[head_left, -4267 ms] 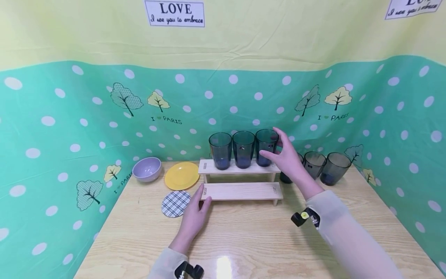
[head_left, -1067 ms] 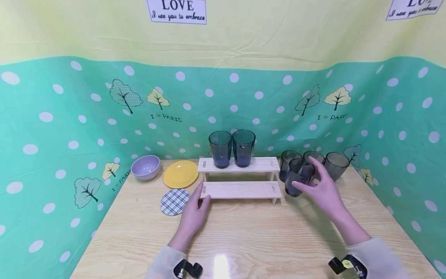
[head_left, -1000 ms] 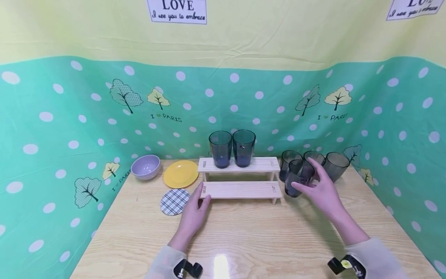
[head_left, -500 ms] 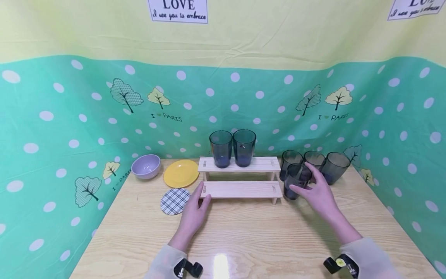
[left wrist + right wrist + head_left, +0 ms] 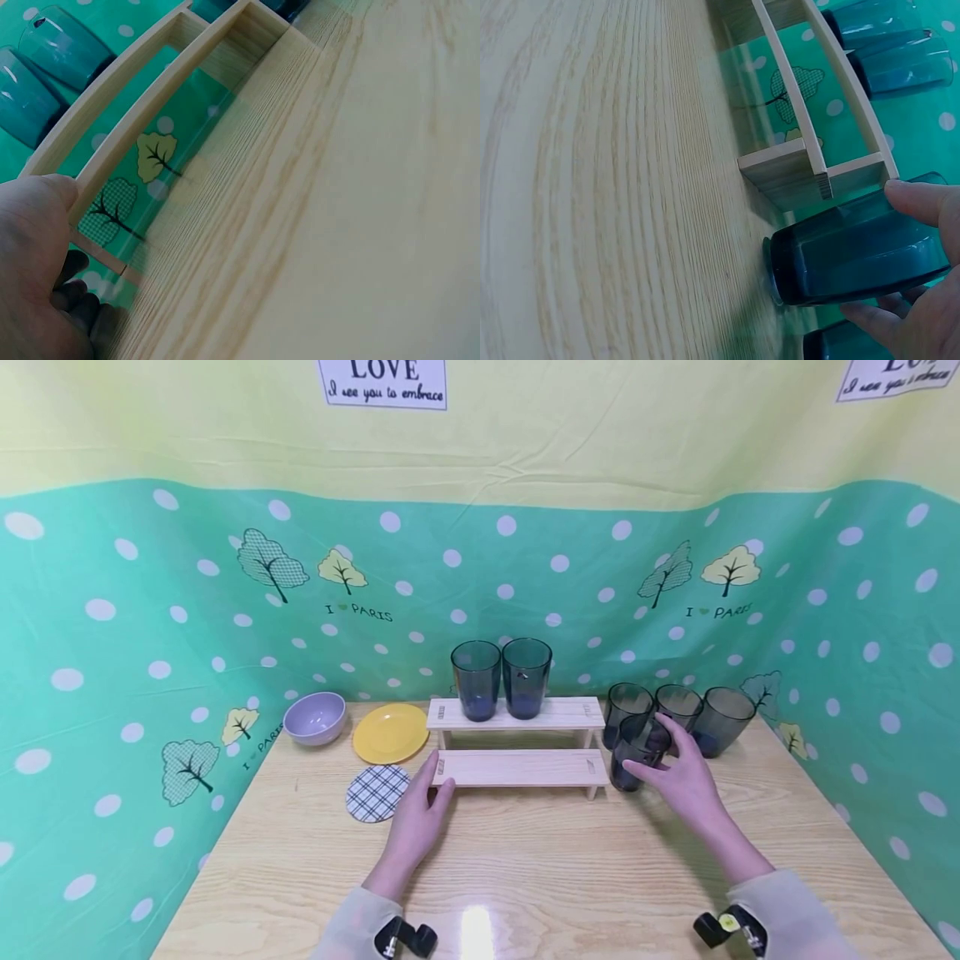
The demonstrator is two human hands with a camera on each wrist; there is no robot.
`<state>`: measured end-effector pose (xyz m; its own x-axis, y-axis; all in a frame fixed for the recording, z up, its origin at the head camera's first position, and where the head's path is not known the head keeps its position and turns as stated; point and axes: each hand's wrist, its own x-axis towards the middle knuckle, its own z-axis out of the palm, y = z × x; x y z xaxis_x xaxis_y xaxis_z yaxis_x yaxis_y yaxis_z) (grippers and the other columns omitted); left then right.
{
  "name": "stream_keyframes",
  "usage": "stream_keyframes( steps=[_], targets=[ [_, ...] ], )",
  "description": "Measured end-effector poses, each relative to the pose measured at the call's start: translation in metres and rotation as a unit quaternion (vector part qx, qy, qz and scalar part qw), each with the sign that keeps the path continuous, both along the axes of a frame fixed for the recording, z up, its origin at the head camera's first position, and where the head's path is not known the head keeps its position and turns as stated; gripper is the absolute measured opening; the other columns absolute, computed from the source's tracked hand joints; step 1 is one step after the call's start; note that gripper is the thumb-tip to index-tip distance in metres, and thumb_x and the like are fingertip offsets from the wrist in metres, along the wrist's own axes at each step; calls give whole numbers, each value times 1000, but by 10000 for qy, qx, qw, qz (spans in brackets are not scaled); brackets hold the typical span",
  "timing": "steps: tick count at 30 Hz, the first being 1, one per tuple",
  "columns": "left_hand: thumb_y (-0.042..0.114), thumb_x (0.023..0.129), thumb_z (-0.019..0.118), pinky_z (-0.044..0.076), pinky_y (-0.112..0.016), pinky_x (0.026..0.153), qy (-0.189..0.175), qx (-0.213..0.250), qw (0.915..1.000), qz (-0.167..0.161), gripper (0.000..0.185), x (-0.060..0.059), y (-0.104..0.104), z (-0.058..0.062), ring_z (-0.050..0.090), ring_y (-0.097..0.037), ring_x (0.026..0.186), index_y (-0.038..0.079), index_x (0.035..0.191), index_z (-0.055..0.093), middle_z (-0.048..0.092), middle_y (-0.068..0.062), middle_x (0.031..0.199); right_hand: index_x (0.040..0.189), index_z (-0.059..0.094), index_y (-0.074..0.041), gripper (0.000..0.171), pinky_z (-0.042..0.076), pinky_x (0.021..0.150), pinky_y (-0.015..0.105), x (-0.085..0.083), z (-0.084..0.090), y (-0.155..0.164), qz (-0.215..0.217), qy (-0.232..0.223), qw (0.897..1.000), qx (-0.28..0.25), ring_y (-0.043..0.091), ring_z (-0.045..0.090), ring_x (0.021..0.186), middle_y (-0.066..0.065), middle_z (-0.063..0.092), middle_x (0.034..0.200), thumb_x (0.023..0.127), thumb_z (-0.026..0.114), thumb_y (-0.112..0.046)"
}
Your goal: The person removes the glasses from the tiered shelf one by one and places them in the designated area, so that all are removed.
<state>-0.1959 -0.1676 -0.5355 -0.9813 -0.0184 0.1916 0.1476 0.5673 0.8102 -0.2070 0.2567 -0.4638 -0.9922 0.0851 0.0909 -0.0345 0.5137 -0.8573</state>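
In the head view my right hand (image 5: 686, 781) holds a dark tinted glass (image 5: 637, 760) upright, thumb on the near side and fingers behind it. Its base is at the table surface in the right wrist view, just right of a two-tier wooden shelf (image 5: 517, 768). My left hand (image 5: 416, 818) grips the left end of the lower tier; in the left wrist view the thumb (image 5: 60, 187) lies against the board's end with the other fingers curled below. Two blue-grey glasses (image 5: 476, 685) stand side by side on the upper tier, towards its left; the lower tier is bare.
Behind the held glass are three more smoky glasses (image 5: 723, 718), close together. Left of the shelf a purple bowl (image 5: 315, 718), a yellow plate (image 5: 390, 732) and a checked round coaster (image 5: 375, 793) sit on the wooden table (image 5: 525, 877). A polka-dot curtain encloses the back and sides.
My right hand has taken the rightmost glass off the upper tier, moved it right and lowered it to the table before the other glasses. The left hand keeps its place on the shelf.
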Motion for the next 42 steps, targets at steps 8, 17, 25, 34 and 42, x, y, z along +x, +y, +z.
stream_keyframes(
  steps=[8, 17, 25, 34, 42],
  targets=[
    [38, 116, 59, 26, -58, 133, -23, -6, 10000, 12, 68, 0, 1, -1, 34, -40, 162, 12, 174, 35, 37, -17, 175, 178, 19, -17, 111, 58, 107, 59, -1, -2, 0, -28, -34, 10000, -35, 61, 57, 135, 33, 14, 178, 95, 91, -35],
    [39, 116, 58, 26, -56, 134, -75, 25, 10000, -19, 68, 0, 1, 0, 33, -38, 162, 14, 174, 35, 36, -16, 176, 178, 19, -17, 110, 60, 105, 58, -1, -3, 0, -60, -47, 10000, -34, 62, 55, 136, 33, 14, 177, 96, 91, -32],
    [40, 116, 58, 25, -56, 134, -77, 31, 10000, -14, 68, 0, 0, -1, 32, -38, 163, 14, 174, 34, 36, -16, 177, 178, 18, -15, 109, 54, 112, 63, -2, -2, -1, 11, -9, 10000, 35, 62, 52, 139, 36, 15, 175, 98, 89, -28],
    [40, 117, 58, 25, -56, 134, -56, 1, 10000, -27, 68, -1, 0, -1, 32, -37, 163, 13, 174, 35, 35, -16, 177, 178, 13, -11, 113, 51, 114, 65, -1, -2, 0, 148, 21, 9998, 129, 62, 44, 144, 38, 15, 173, 97, 90, -26],
    [40, 117, 57, 25, -56, 134, -59, -17, 10000, -22, 68, -1, 0, -1, 32, -37, 163, 13, 174, 34, 35, -17, 177, 178, 14, -12, 119, 38, 119, 77, -1, 14, 2, 88, 407, 9979, 498, 61, 37, 149, 37, 27, 168, 93, 94, -32]
  ],
)
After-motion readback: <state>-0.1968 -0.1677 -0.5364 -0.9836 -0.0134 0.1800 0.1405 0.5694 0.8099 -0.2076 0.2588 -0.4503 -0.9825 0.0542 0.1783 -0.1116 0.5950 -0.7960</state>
